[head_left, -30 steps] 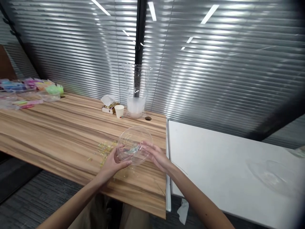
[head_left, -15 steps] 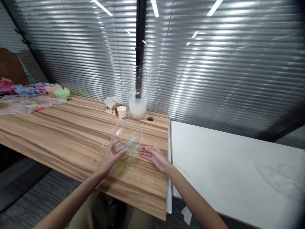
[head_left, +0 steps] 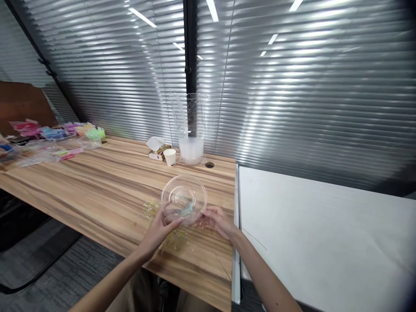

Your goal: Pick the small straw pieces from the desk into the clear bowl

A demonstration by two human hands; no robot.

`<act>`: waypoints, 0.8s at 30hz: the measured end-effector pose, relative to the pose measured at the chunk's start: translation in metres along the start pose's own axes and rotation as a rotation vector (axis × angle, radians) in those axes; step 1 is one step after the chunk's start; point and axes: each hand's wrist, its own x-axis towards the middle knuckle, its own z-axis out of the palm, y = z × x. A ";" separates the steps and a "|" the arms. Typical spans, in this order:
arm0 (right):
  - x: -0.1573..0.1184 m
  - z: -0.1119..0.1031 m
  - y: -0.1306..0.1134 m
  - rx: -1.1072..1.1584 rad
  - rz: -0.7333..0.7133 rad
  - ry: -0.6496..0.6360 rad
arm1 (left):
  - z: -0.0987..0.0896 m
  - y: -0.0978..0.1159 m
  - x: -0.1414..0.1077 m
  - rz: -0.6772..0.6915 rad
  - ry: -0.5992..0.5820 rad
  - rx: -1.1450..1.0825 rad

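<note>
A round clear plastic bowl (head_left: 184, 180) is tilted toward me above the wooden table, with a few bluish-green shiny strips (head_left: 186, 209) inside. My left hand (head_left: 160, 227) grips its lower left side, thumb on the near rim and fingers behind the wall. At the lower right rim, my right hand (head_left: 216, 220) holds the bowl between thumb and fingers, some of which are seen through the plastic. Yellowish shiny shreds (head_left: 151, 208) lie loose on the table left of the bowl, and more yellow shreds (head_left: 176, 238) lie below it.
Behind the bowl stand a paper cup (head_left: 170, 157), a tissue box (head_left: 156, 155) and a bag-lined clear bucket (head_left: 191, 150). Colourful plastic packets (head_left: 55, 133) lie at the far left. A white table (head_left: 318, 234) adjoins the wooden table (head_left: 120, 177) on the right.
My right hand has moved in from beside the bowl and taken hold of its right rim. My left hand keeps its grip. The view has shifted slightly.
</note>
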 end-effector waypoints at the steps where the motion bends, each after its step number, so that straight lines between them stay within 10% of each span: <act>1: 0.001 -0.004 0.001 -0.048 -0.040 0.078 | 0.004 -0.003 -0.002 -0.002 -0.016 0.003; 8: -0.004 -0.030 -0.008 -0.114 -0.243 0.463 | 0.004 -0.024 -0.008 0.129 -0.059 0.135; 13: -0.009 -0.052 -0.011 -0.080 -0.346 0.782 | -0.059 -0.028 -0.002 0.488 0.077 0.691; 19: -0.008 -0.063 -0.004 -0.049 -0.296 0.968 | -0.137 -0.034 0.000 0.360 0.252 0.945; 24: -0.006 -0.066 0.002 -0.041 -0.246 0.961 | -0.161 -0.033 0.007 0.247 0.222 0.936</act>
